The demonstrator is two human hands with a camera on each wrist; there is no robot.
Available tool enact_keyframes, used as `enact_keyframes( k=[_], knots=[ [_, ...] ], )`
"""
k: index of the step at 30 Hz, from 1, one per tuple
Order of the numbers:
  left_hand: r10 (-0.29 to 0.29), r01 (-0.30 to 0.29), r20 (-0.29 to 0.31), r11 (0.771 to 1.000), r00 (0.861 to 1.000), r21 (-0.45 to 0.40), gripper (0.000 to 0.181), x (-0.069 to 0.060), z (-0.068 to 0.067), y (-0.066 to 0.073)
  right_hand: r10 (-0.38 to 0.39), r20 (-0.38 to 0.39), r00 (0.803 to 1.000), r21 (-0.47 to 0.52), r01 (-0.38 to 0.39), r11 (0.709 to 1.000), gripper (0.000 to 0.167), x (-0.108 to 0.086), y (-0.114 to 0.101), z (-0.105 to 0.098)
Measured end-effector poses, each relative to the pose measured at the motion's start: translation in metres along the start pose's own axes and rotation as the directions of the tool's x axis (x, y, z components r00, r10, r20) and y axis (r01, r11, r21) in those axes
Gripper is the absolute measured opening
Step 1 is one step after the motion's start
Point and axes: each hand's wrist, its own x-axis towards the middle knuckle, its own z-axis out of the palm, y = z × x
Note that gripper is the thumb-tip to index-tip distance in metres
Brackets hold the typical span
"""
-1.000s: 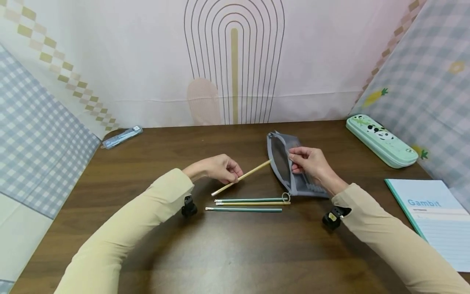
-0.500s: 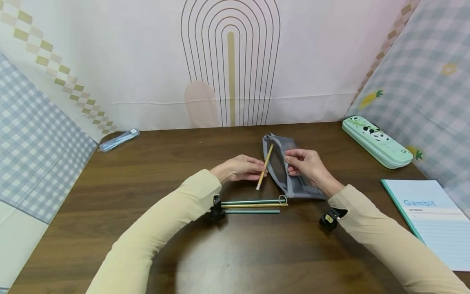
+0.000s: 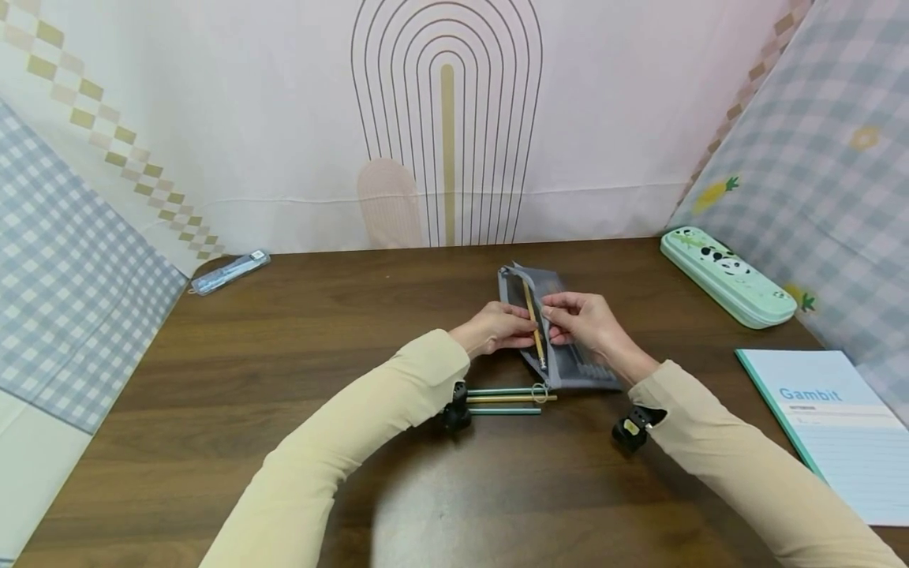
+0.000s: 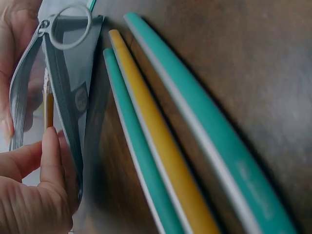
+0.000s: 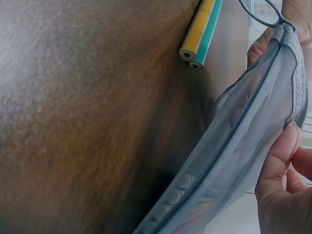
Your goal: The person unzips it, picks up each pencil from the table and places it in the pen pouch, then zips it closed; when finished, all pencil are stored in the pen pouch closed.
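Note:
A grey mesh pouch lies with its zipped mouth spread apart. At that mouth the left hand pinches a yellow pencil, which lies lengthwise within the opening; its eraser end shows between the zipper edges in the left wrist view. The right hand pinches the pouch's right zipper edge, thumb on the mesh in the right wrist view. Below the left hand, a yellow pencil lies between two green pencils, partly hidden by the left wrist camera. The pouch's ring overlaps their tips.
A green panda case lies at the back right, above a notepad. At the back left is a slim blue packet. Patterned cloth hangs behind the brown table and at both sides.
The left hand has moved right to the pouch, turning the yellow pencil from slanted beside the mouth to lengthwise inside it. The right hand keeps its pinch on the edge; the pouch mouth looks narrower.

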Motion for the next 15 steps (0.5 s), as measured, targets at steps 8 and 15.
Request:
enact_keyframes(
  k=[8, 15],
  knots=[
    [0.066, -0.068, 0.037, 0.996, 0.997, 0.057, 0.040, -0.011, -0.008, 0.001, -0.009, -0.016, 1.000, 0.003, 0.009, 1.000, 0.040, -0.001, 0.002, -0.002],
    [0.085, -0.139, 0.206, 0.953, 0.975, 0.268, 0.037, -0.038, -0.053, 0.001, -0.001, -0.042, 0.999, 0.007, 0.001, 1.000, 0.040, 0.000, 0.003, -0.008]
  ],
)
